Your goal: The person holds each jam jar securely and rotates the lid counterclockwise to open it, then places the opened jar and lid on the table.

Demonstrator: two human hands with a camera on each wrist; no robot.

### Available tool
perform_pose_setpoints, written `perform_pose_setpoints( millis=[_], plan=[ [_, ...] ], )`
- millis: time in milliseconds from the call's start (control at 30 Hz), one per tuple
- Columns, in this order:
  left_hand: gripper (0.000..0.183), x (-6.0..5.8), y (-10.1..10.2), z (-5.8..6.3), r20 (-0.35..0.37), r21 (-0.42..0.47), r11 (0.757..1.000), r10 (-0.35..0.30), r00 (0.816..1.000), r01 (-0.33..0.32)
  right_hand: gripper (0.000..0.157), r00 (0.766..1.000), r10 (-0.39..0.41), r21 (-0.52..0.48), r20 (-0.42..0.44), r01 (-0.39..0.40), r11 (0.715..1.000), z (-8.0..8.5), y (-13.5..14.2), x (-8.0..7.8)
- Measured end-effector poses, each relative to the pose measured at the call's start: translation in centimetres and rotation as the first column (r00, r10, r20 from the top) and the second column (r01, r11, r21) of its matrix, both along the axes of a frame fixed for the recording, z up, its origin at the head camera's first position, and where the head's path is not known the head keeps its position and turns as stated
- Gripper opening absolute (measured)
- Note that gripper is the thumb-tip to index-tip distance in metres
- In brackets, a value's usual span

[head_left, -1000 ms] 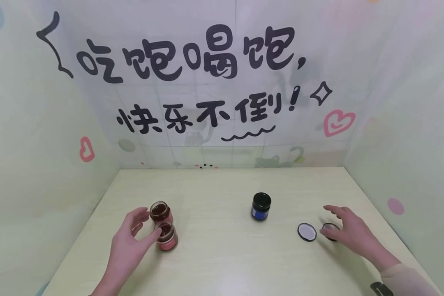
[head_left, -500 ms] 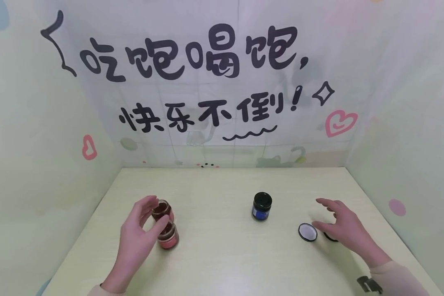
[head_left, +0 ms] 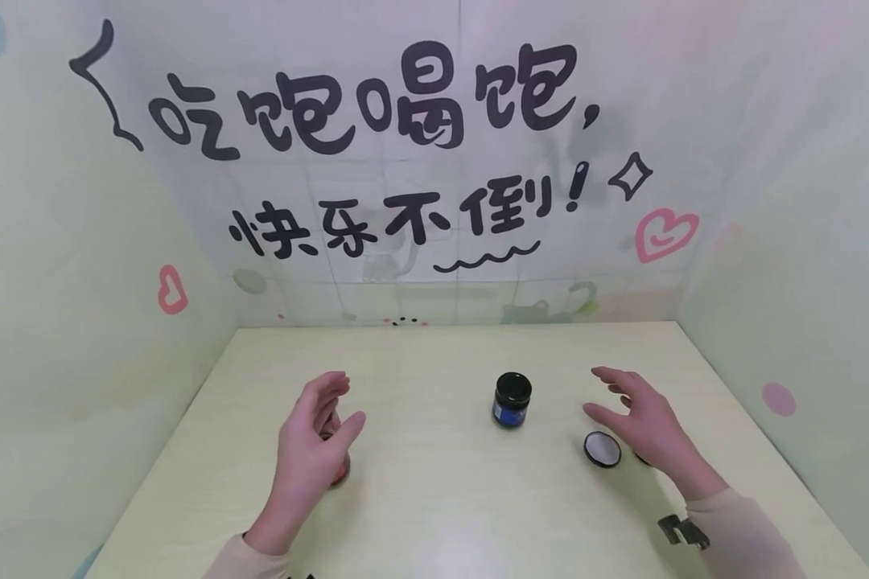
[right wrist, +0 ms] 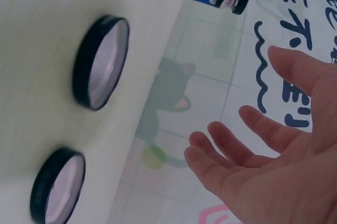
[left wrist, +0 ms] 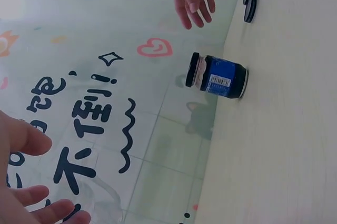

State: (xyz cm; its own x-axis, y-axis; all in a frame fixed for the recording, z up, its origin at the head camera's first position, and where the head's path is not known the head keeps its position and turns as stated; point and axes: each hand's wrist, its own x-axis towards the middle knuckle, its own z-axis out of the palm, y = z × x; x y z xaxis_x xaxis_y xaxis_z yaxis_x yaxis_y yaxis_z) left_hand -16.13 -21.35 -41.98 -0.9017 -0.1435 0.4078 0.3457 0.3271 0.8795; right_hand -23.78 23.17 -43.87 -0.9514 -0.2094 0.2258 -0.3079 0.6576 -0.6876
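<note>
In the head view my left hand (head_left: 315,438) hovers, fingers loosely bent and holding nothing, in front of the open jars of red jam. It hides most of them; a bit of one red jam jar (head_left: 341,470) shows beside the palm. My right hand (head_left: 640,418) hangs in the air on the right, fingers spread and nothing in them. Between the hands stands an upright jar with a blue label and dark lid (head_left: 510,402). Below the right hand, a jar lid (head_left: 603,449) lies with its pale inside up. A second lid (right wrist: 58,187) shows fully in the right wrist view.
The pale wooden table (head_left: 434,482) is walled on three sides by printed fabric (head_left: 442,297). Dark Chinese lettering covers the back wall. A dark clip-like piece (head_left: 683,531) sits by my right sleeve (head_left: 739,531).
My left hand has moved right and up, away from the jam jars and now in front of them. My right hand has moved left and forward from the lids toward the blue-labelled jar.
</note>
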Motion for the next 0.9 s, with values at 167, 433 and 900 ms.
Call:
perform_pose_setpoints(
  millis=[167,433,900],
  plan=[
    [0.053,-0.8,2.2,-0.2,-0.030,0.029,0.998,-0.055,0.998,0.055,0.060,1.000,0.005,-0.044,0.007,-0.005,0.999,0.1,-1.0,-0.5],
    [0.054,-1.5,4.4,-0.6,-0.010,0.050,0.993,-0.106,0.994,0.107,0.057,0.999,0.036,-0.079,0.019,-0.034,0.996,-0.1,-2.7,-1.3],
    [0.058,-3.1,6.8,-2.0,0.046,0.055,0.990,-0.134,0.990,0.132,0.059,0.994,0.103,-0.137,0.039,-0.097,0.986,-0.3,-4.8,-1.8]
  ],
)
